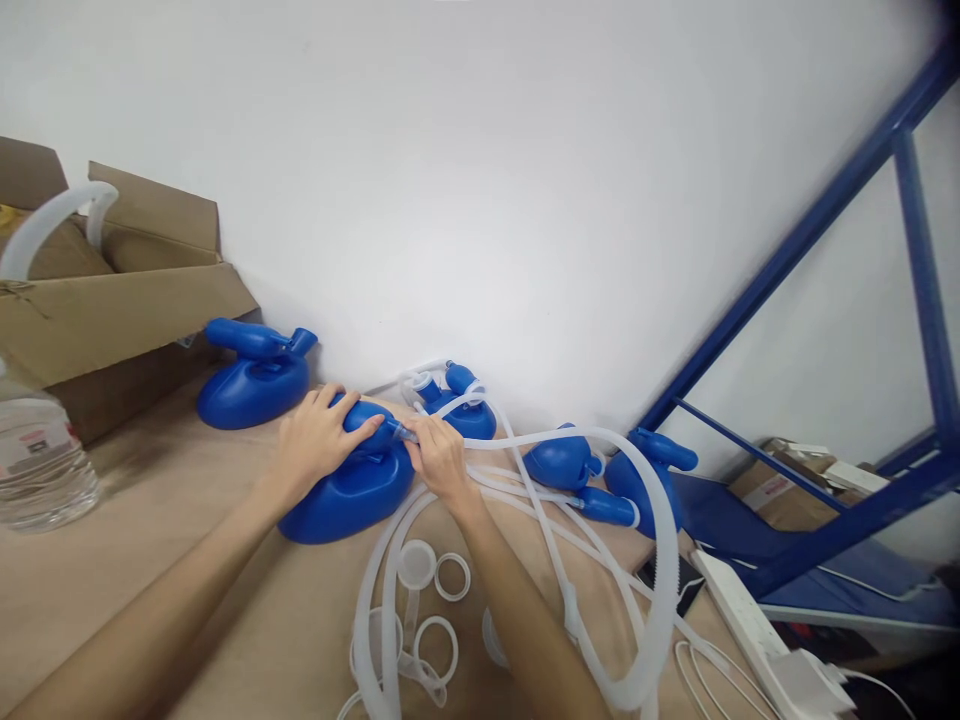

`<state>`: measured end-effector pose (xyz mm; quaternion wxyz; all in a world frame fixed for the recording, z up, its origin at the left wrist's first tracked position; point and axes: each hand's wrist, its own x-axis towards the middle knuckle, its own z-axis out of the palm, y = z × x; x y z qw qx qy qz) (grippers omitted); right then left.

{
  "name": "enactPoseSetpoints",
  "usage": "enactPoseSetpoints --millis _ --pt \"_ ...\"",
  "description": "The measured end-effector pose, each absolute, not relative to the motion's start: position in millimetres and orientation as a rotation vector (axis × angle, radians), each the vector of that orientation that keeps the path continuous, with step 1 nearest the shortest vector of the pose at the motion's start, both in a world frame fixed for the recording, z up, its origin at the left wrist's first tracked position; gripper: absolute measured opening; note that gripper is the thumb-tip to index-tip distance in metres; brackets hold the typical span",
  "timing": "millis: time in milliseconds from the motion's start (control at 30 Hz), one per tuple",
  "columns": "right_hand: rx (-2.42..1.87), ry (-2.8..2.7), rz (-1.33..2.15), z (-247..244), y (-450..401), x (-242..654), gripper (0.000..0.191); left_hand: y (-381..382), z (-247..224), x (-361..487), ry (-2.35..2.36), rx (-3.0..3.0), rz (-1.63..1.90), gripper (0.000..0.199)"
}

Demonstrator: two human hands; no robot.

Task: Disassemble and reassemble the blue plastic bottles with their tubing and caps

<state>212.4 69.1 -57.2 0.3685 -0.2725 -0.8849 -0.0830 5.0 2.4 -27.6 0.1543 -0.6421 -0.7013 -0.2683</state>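
Toward the centre stands a blue plastic bottle, shaped like a portable urinal, on the brown surface. My left hand wraps over the rounded blue piece on top of it. At that piece's narrow end, my right hand pinches a small clear connector, its fingertips partly covering the joint. A translucent white hose emerges beyond my right hand and loops round to the right. Below my hands lie a white cap and several white rings, one ring close to my right forearm.
More blue bottles stand by the wall: one at left, one behind my hands, others at right. An open cardboard box and water jug are at left. A power strip and blue metal frame are at right.
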Motion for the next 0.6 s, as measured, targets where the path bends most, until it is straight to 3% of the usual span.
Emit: enactPoseSetpoints --millis 267,367,500,600 --pt "-0.773 -2.304 -0.253 -42.3 60.6 238.3 0.028 4.2 -12.1 -9.8 -2.238 -2.004 -0.920 0.062" --pt "-0.761 -2.295 -0.373 -38.4 44.6 269.4 0.035 4.4 -2.1 -21.1 -2.396 -2.095 -1.081 0.083" --pt "-0.532 -2.418 -0.475 -53.1 12.2 317.3 0.031 6.8 3.7 -37.0 -2.740 -2.190 -1.513 0.128" --pt "-0.466 -2.650 -0.386 -74.3 -10.1 345.6 0.022 11.2 1.0 -47.8 -2.845 -2.114 -1.717 0.134"
